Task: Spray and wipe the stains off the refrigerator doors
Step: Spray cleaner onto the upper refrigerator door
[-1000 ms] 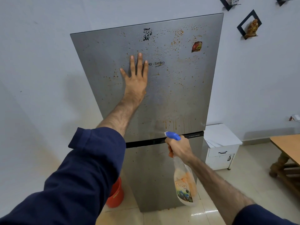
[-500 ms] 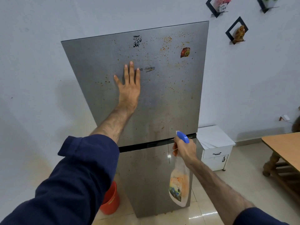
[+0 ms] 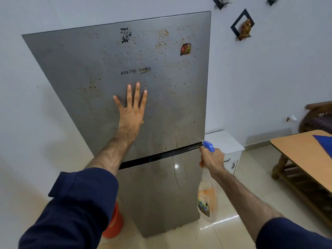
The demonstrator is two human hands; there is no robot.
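Left hand (image 3: 133,112), fingers spread flat against upper refrigerator door (image 3: 86,72); right hand (image 3: 212,159) gripped around spray bottle (image 3: 205,200), beside door gap.

The upper door (image 3: 86,72) is brushed grey metal, matt and speckled with brown stains; the lower door (image 3: 161,194) below it shines more. The spray bottle (image 3: 205,198) is clear plastic with a glossy blue nozzle. The floor (image 3: 224,229) under it is glossy tile.

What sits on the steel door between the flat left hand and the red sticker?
Head view: the Voltas Beko logo, plus orange stain specks and spray droplets.
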